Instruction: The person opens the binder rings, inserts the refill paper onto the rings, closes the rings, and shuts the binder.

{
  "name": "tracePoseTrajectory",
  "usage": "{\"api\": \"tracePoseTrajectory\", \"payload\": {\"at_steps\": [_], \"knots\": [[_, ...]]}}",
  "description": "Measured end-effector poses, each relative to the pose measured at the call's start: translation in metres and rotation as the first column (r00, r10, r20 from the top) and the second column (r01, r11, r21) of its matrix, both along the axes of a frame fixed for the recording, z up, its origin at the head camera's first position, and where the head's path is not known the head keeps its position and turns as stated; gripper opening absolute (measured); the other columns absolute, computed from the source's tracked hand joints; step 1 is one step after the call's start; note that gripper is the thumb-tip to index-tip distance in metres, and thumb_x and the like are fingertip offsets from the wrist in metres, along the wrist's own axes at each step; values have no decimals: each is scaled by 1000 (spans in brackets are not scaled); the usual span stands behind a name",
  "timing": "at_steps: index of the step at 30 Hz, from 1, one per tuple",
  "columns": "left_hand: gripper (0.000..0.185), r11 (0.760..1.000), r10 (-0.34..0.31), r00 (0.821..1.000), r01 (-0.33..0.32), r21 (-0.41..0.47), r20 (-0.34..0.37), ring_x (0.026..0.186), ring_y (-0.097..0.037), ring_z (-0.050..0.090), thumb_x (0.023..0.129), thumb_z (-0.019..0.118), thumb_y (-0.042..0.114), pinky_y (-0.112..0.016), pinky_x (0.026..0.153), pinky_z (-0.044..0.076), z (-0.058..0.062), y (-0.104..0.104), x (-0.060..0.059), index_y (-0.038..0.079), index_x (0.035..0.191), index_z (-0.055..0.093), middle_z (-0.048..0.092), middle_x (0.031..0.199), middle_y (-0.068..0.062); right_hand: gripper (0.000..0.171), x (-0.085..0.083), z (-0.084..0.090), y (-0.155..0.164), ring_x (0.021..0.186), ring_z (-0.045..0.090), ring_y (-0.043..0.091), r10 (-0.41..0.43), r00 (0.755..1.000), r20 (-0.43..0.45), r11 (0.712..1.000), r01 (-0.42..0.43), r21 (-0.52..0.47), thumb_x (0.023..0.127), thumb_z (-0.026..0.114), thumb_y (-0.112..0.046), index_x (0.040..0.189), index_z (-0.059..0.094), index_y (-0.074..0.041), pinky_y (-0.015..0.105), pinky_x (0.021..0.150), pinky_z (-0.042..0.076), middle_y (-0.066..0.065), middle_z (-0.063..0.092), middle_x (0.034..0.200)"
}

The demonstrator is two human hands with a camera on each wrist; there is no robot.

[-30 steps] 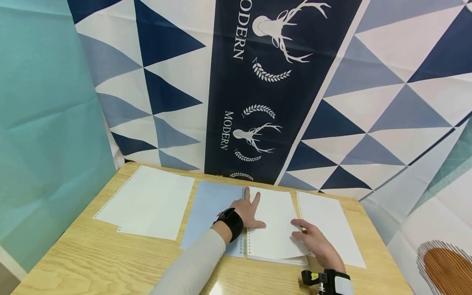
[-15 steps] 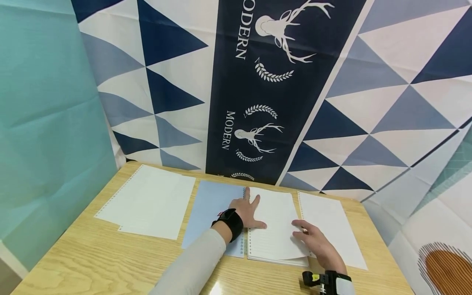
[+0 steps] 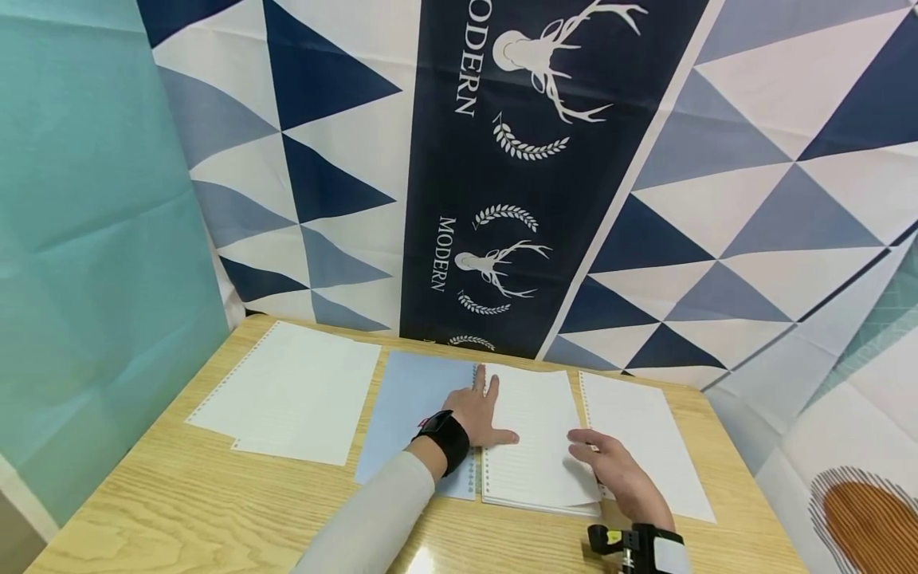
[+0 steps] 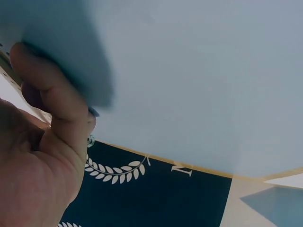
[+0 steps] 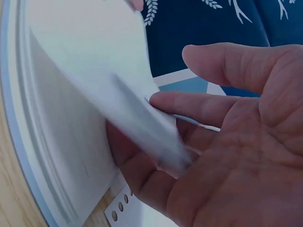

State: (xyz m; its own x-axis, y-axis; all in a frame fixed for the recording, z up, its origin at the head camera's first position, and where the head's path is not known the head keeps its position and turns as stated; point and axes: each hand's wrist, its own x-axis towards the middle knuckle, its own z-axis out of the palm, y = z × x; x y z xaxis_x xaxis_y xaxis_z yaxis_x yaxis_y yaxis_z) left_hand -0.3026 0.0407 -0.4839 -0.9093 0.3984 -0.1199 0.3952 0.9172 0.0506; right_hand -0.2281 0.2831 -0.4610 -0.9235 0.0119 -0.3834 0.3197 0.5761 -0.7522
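The left hand [image 3: 479, 414] lies flat with straight, spread fingers, pressing down on the spiral-bound notebook [image 3: 534, 446] along its binding edge. The right hand [image 3: 610, 470] is at the notebook's outer edge, fingers slipped under the top lined page [image 5: 94, 80]; the right wrist view shows that page's edge lifted and resting against the fingers [image 5: 199, 106], the thumb above it, so the hand is lightly gripping the sheet.

Under both hands is the wooden table [image 3: 179, 510], and beyond the hands hangs a backdrop cloth [image 3: 502, 159] of blue and white triangles with a dark band bearing stag heads and the word MODERN. Well to the left of the left hand lies a stack of loose punched sheets [image 3: 290, 391]. Just left of the left hand, touching the binding, is the notebook's light blue cover [image 3: 409, 406], opened flat. Just right of the right hand, partly under its wrist, lies one more loose white sheet [image 3: 641, 434]. A black band [image 3: 446, 437] wraps the left wrist.
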Motion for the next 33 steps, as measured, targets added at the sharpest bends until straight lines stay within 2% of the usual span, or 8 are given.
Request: {"api": "tracePoseTrajectory", "payload": {"at_steps": [6,11,15,19,24,28,31,33], "knots": [[118,1000,11,999,-11,-9,30,103,-20,70,80,48,90,-28,80,56,0,0,-4,16,165,16,14,171,-16,55,1,-3,4,147,33,49,-16,1000,4,997,16,-75,107,49,-31,148,44,6,67,116,31,31,35,158],[122,999,17,1000,-16,-28,22,105,-21,70,77,47,93,-29,80,58,-8,4,-10,15,165,17,16,171,-16,61,0,-2,7,142,38,42,-20,1000,23,994,23,-107,107,48,-38,149,42,7,63,111,39,30,35,158],[123,999,18,1000,-17,-29,19,104,-20,70,77,46,94,-28,79,57,-10,5,-13,14,164,17,15,171,-17,59,1,-1,9,127,45,33,-35,999,29,989,39,-143,108,47,-35,149,41,6,46,97,48,27,39,153],[122,1000,20,1000,-19,-23,22,104,-19,70,78,45,94,-27,79,57,-10,5,-13,12,164,17,13,171,-17,55,2,-1,11,109,52,22,-55,998,21,983,58,-173,108,48,-30,148,42,8,33,83,47,25,46,147],[121,999,20,1000,-20,-26,15,98,-18,70,78,45,93,-26,76,56,-8,4,-11,12,164,20,15,171,-17,52,3,-1,13,94,59,15,-82,996,19,976,84,-198,108,46,-27,145,45,11,31,75,52,16,63,122],[119,1000,18,1000,-18,-26,12,95,-19,70,79,46,92,-26,74,56,-5,4,-10,11,163,22,18,170,-17,51,4,0,13,86,53,15,-97,995,33,977,102,-188,109,45,-26,146,45,9,30,69,46,6,58,97],[119,1000,19,1000,-19,-24,16,96,-18,70,79,45,92,-25,73,56,-5,4,-10,12,163,21,15,171,-17,54,4,1,11,99,54,21,-81,996,28,989,84,-119,108,46,-31,147,45,7,30,73,46,18,58,115],[119,1000,27,999,-26,-17,20,96,-18,70,79,44,92,-25,72,56,-6,4,-11,13,164,20,13,171,-17,55,4,3,8,113,54,29,-52,999,18,997,53,-61,107,48,-34,146,47,5,33,79,49,28,50,140]]}}
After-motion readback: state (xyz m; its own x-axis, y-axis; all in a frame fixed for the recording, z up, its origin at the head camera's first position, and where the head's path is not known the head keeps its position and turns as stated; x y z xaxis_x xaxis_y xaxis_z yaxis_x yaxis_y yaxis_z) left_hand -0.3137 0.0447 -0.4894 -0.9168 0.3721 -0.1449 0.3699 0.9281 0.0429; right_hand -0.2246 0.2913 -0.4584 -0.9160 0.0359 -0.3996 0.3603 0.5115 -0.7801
